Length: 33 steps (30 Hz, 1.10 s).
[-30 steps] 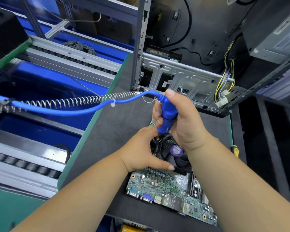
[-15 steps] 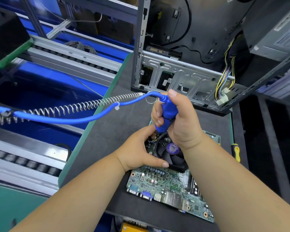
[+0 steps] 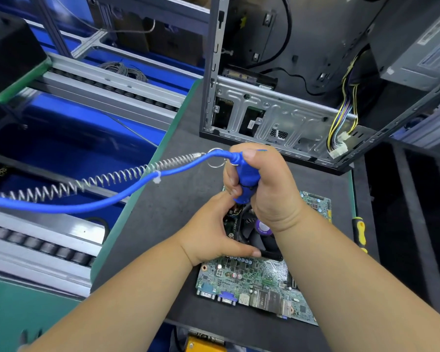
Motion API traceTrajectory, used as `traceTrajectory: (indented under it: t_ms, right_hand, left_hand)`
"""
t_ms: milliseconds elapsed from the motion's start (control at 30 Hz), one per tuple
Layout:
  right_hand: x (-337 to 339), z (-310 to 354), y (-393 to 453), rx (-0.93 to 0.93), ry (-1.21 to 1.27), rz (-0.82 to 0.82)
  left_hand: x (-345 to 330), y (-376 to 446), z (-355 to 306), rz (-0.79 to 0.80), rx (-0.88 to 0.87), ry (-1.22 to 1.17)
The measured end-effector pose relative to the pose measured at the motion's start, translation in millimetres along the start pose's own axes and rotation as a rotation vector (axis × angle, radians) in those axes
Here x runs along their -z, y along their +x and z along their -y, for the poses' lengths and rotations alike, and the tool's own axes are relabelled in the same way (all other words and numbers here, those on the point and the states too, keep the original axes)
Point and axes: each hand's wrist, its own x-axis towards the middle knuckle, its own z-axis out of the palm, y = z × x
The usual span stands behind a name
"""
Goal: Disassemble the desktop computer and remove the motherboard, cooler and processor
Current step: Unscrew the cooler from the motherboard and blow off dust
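Note:
The green motherboard (image 3: 252, 283) lies flat on the dark mat, near the front edge. A black cooler fan (image 3: 254, 237) with a purple hub sticker sits on it, partly hidden by my hands. My right hand (image 3: 269, 189) is closed around a blue electric screwdriver (image 3: 248, 179), held upright with its tip down at the cooler's far left corner. My left hand (image 3: 214, 232) rests against the cooler's left side, thumb laid along its near edge, fingertips up by the screwdriver's tip. The processor is hidden under the cooler.
The emptied computer case (image 3: 277, 118) stands open behind the board, with loose yellow and white power cables (image 3: 341, 138) hanging at its right. The screwdriver's blue cord and coil spring (image 3: 107, 184) stretch left over a roller conveyor (image 3: 61, 250). A yellow-handled screwdriver (image 3: 360, 229) lies right of the board.
The view has shifted a little, so board and hands sit slightly higher in frame. Both hands keep the same hold at the cooler; the screwdriver stays upright.

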Motion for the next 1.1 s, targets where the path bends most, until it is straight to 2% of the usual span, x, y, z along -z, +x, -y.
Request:
traceTrajectory:
  t_ms: [133,533,600,700,833,933,1000,1100]
  right_hand:
    - [1.6,1.0,0.7,-0.012,0.041,-0.069]
    - [8.5,13.9,-7.1,0.083,0.039,-0.051]
    - [11.0,24.6,-7.6,0.117,0.061,-0.056]
    - [16.1,40.7,-7.0,0.141,0.045,-0.025]
    - [17.5,52.7,-8.0,0.123,-0.085,0.057]
    - [12.4,55.1,-12.0,0.083,-0.135,0.095]
    - [6.1,55.4,-15.1,0.062,-0.096,0.12]
    - [-9.9,52.0,-19.5,0.021,0.006,0.137]
  left_hand:
    - [0.7,-2.9,0.3,0.016,0.025,0.053]
    - [4.5,5.7,-15.1,-0.007,0.032,0.087]
    - [7.0,11.8,-20.1,-0.005,-0.002,0.158]
    - [8.7,16.4,-20.2,0.06,0.008,0.206]
    - [5.4,11.2,-17.0,0.085,0.079,0.074]
    - [4.0,7.1,-20.1,0.087,0.054,0.152]
    - [9.2,0.7,-27.1,0.056,0.066,0.221]
    - [27.8,-20.0,-42.9,-0.09,0.032,-0.013]
